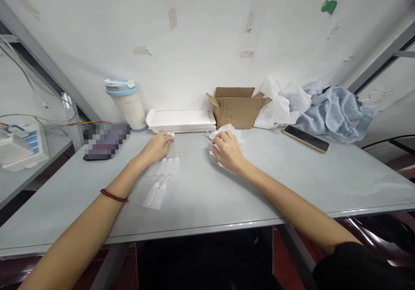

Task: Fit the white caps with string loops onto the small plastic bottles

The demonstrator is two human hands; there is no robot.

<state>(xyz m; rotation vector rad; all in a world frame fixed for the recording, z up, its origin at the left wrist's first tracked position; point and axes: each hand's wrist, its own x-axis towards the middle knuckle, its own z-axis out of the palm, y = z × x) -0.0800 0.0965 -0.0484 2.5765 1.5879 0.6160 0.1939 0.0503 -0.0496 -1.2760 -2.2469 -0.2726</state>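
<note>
Black sleeve point(356, 266) is cropped; left hand point(156, 148) pinches a white tip point(172, 134); right hand point(229, 151), grip unclear, covers plastic pouches point(239, 134).

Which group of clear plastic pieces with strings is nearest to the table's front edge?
The separate pair on the left; the row by the left hand and the heap under the right hand both lie farther back.

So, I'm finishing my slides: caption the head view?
Left hand near rows of translucent pieces, right hand at a pile, grey table.
</note>
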